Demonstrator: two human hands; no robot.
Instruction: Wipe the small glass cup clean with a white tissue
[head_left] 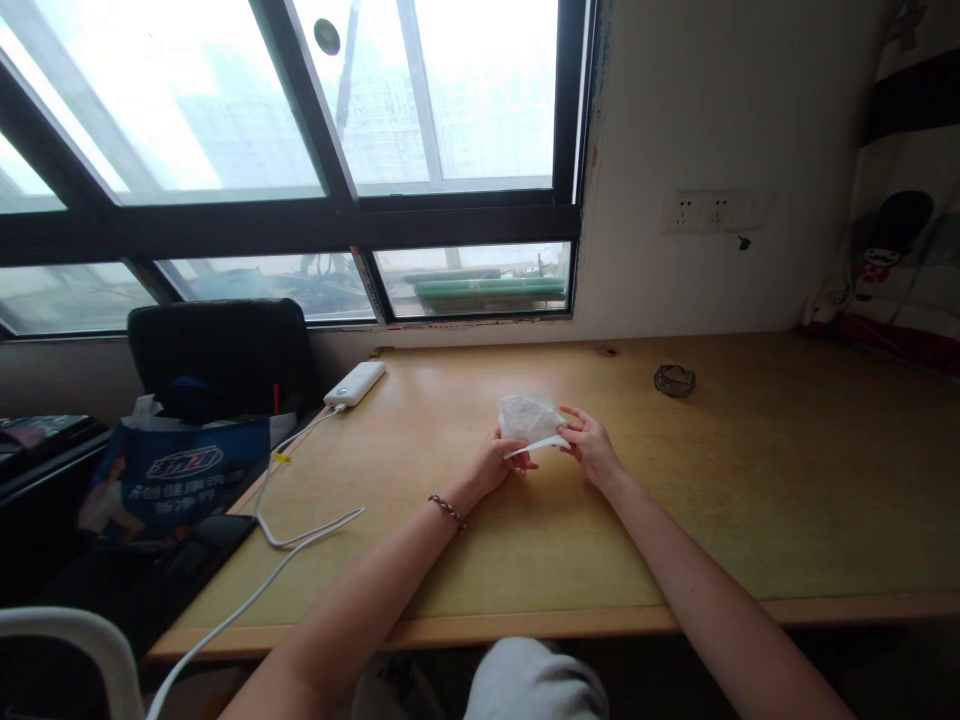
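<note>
Two bare hands of ours met over the middle of the wooden table (750,480), with a thin, crumpled white packet (526,412) between them. It lay on the far side of our fingertips: most of its rumpled body spread away toward the window (450,100), while a straighter near edge ran from left to right, its right end tipped slightly farther off. We judged its longer axis to run crosswise too, though not by much.

Neither hand was nearer, since both touched it. Our left hand (504,458) had its near left corner, the thumb laid over the edge and the other fingers curled beneath, closed on the sheet. Our right hand (589,447) pinched its right edge between thumb and fingers, with one finger set apart on the far side. We could not tell how firmly either grip pressed, or whether the packet's underside was clear of the wood.

Around it we saw bare tabletop; a dark round dish (674,380) sat well apart, far right, and a white power bank (355,383) lay far left, a cable (315,535) trailing toward the near edge.
</note>
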